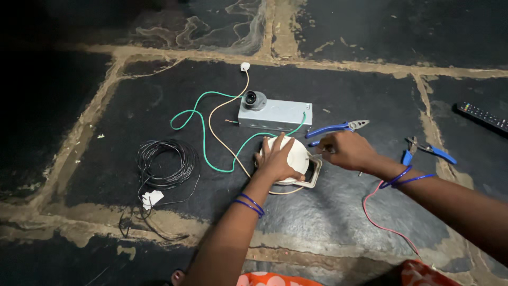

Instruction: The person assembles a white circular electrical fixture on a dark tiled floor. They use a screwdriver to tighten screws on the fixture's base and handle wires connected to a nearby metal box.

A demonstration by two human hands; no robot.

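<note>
Down on the dark stone floor (338, 222), the left hand (276, 160) lies spread flat, palm down, on top of a round white fitting (297, 153); it presses rather than grips, fingers splayed across the dome. That fitting sits on a pale square frame (316, 175), near the middle of the large slab bounded by sandy mortar joints. The right hand (344, 151) is just beside the fitting's right edge, fingers curled narrowly together at the rim (whether they pinch something small I cannot tell); blue bangles circle both wrists.

Just beyond the right hand lie blue-handled pliers (338, 127), jaws pointing toward the slab's right edge; a second blue-handled tool (431, 150) lies well apart to the right, across the mortar joint. Behind the fitting, toward the far edge of the slab, rests a grey metal box (278, 115) with a round grey lamp holder (254, 100) at its left end. A green wire (203, 137) loops from the box toward the fitting; a tan wire (214, 132) runs from a small white plug (245, 66) to the frame. A coil of black cable (164, 161) lies toward the slab's left edge, a pink wire (378, 217) trails under the right forearm, and a black remote control (481, 116) sits at the far right.
</note>
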